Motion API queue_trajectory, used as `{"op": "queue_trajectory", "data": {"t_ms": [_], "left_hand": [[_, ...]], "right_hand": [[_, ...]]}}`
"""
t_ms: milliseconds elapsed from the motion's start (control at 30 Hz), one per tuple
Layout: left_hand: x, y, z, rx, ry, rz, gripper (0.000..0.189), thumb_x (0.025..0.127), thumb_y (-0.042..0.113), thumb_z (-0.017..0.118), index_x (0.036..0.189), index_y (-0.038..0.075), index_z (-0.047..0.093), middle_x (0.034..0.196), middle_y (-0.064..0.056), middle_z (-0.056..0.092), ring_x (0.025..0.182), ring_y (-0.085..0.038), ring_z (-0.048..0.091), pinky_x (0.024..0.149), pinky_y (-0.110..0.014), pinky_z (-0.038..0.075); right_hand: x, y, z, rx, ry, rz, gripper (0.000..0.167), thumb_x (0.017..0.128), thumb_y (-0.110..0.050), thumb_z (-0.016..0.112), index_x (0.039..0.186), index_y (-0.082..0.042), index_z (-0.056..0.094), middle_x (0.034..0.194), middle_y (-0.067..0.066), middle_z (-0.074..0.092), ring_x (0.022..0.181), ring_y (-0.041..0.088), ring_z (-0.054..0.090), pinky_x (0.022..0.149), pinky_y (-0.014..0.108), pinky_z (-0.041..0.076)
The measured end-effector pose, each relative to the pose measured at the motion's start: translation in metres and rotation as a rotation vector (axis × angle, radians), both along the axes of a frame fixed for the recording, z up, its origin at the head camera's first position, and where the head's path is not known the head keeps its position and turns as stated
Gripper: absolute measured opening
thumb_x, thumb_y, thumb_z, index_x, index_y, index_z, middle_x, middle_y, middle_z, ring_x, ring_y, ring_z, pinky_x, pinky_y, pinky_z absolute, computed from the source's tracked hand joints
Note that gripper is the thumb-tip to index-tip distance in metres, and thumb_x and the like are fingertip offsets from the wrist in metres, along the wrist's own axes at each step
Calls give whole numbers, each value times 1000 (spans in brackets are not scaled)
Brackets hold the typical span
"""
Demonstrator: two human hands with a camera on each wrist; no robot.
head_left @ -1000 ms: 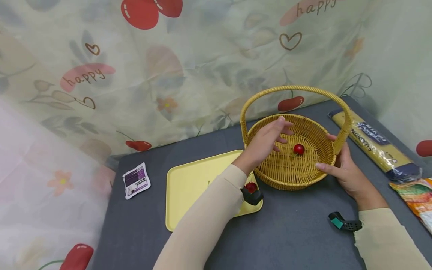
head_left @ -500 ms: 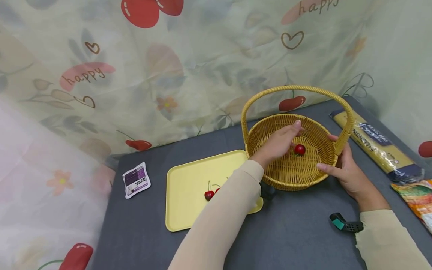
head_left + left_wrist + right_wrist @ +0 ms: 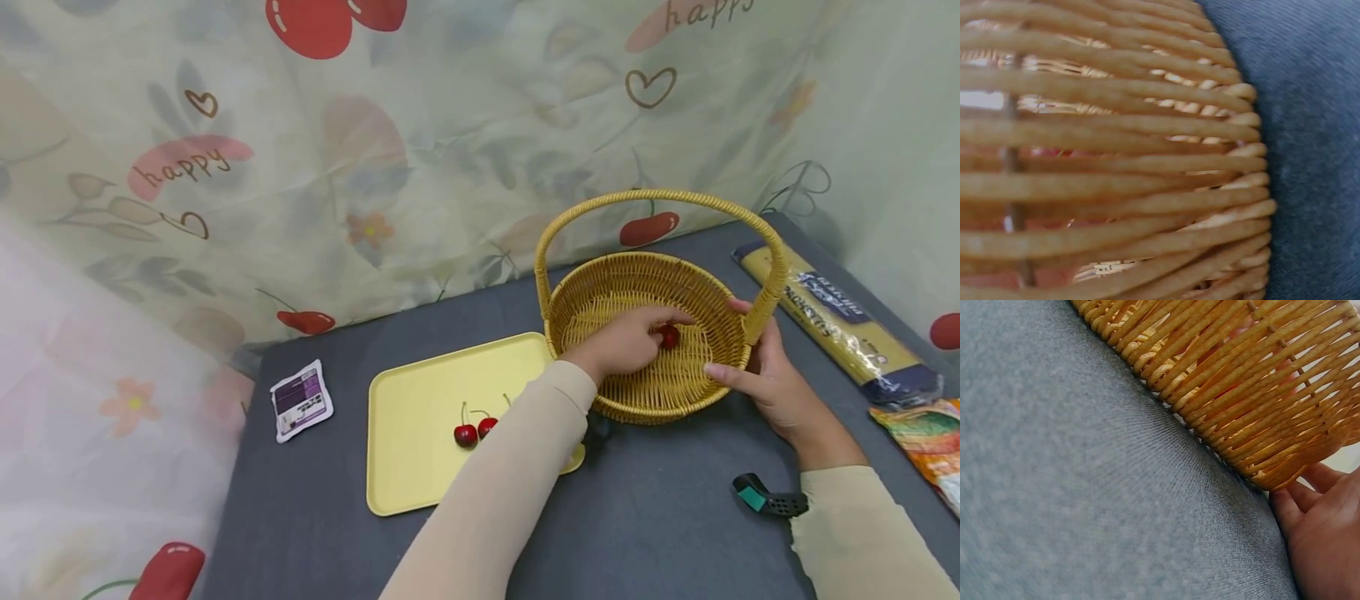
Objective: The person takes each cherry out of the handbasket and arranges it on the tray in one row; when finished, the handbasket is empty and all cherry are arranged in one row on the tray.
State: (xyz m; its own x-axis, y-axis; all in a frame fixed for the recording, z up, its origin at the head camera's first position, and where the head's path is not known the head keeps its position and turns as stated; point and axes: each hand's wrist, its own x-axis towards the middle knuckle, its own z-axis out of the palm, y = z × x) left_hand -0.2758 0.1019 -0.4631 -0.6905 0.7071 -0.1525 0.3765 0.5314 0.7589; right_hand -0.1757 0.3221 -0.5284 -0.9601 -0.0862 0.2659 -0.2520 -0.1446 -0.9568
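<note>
A round wicker basket (image 3: 637,412) with a tall arched handle stands at the right of the grey table. Inside it, my left hand (image 3: 626,340) reaches down to a single red cherry (image 3: 669,337), its fingers and thumb around the fruit. My right hand (image 3: 768,387) grips the basket's right side, thumb over the rim and fingers on the outer wall. In the right wrist view, the fingertips of that right hand (image 3: 1325,531) meet the wicker near the table. Woven basket wall (image 3: 1116,162) fills most of the left wrist view and largely hides the left hand.
Left of the basket lies a yellow tray (image 3: 408,392) with red cherries (image 3: 466,435), partly covered by the left sleeve. A small purple-and-white packet (image 3: 302,402) is farther left. On the right are a long pasta packet (image 3: 840,321) and an orange bag (image 3: 926,442).
My left hand has moved right and down into the basket, from above it to the cherry. The right hand has kept its grip on the basket. More of the tray's cherries show.
</note>
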Motion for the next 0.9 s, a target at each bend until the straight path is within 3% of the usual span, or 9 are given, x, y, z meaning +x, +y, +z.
{"op": "queue_trajectory", "data": {"t_ms": [100,267,433,567,767,900], "left_hand": [[0,4,-2,-87,64,-74,59,102,-12,55,146,24,72,136,10,62,115,-2,53,95,-15,41],[0,7,-3,-181,145,-81,39,109,0,61,136,22,78,129,11,66,116,1,54,95,-12,40],[1,6,-3,-136,125,-13,31,111,13,66,139,23,75,127,13,69,116,2,57,99,-15,42],[1,4,-1,-101,127,26,29,114,19,62,140,24,74,130,14,67,119,3,55,103,-15,40],[0,-1,2,-22,184,68,31,116,17,57,140,21,75,122,8,60,105,-3,53,89,-16,44],[3,-5,6,63,172,107,29,114,18,61,139,21,74,123,12,64,105,-1,56,87,-17,46]], "right_hand": [[0,1,0,4,0,-2,87,97,17,62,166,-15,20,156,18,31,135,16,53,94,19,53],[1,2,0,6,-9,-6,87,98,17,62,166,-16,20,156,18,30,135,16,52,93,19,54],[1,2,0,11,-12,-8,87,98,16,62,167,-16,20,157,19,30,135,16,52,93,19,53],[0,1,1,7,-5,-2,87,98,17,62,166,-16,19,157,19,30,135,16,53,93,20,54],[0,-1,1,-1,3,-2,87,98,18,62,167,-14,19,156,19,31,135,16,53,93,20,54],[0,-1,1,11,-9,-11,87,98,17,62,167,-15,19,157,20,29,137,18,49,95,19,52]]}}
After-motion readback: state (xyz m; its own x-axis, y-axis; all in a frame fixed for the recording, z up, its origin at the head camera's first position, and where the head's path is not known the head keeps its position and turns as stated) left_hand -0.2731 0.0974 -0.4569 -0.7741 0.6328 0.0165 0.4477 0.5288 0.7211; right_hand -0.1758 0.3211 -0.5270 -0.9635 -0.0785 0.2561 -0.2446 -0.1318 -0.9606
